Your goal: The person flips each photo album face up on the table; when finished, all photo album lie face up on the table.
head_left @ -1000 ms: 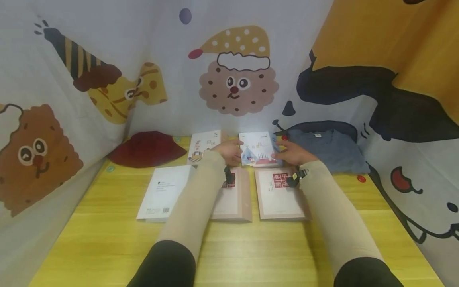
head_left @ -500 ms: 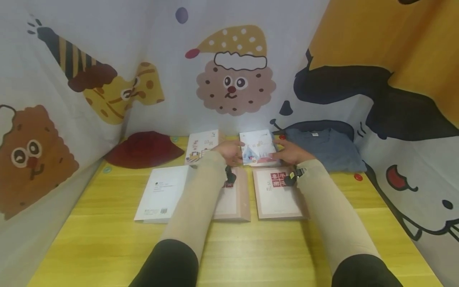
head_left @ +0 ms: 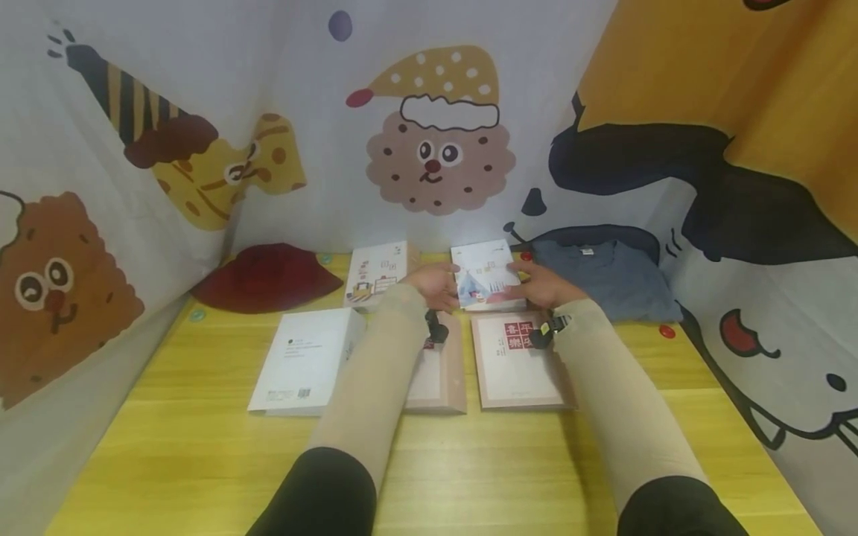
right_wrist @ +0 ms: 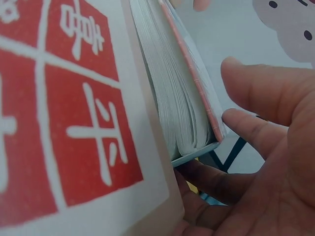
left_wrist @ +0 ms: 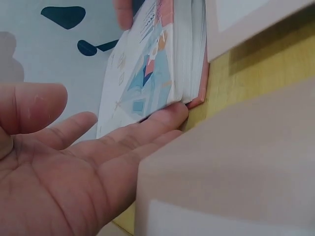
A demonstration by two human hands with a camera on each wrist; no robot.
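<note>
In the head view, a thick white hardcover book (head_left: 487, 272) with a blue tent drawing lies at the back of the table between both hands. My left hand (head_left: 434, 286) is at its left side; in the left wrist view the fingers (left_wrist: 162, 115) reach straight along the book's lower edge, thumb raised off it. At the right side is my right hand (head_left: 546, 286). The right wrist view shows its fingers (right_wrist: 256, 130) against the book's side and under its lower corner, thumb apart from the cover. Page edges (right_wrist: 170, 83) show there.
Nearer stand two pale pink books with red character squares, the right one (head_left: 519, 380) and the left one (head_left: 449, 380) partly behind my sleeve. A white book (head_left: 302, 357) lies left. Behind are another illustrated book (head_left: 377, 268), a dark red hat (head_left: 268, 279) and folded blue-grey clothing (head_left: 606, 283).
The tent-drawing book has shifted slightly right and turned a little between my hands, which stay at its two sides. The head view has swung slightly.
</note>
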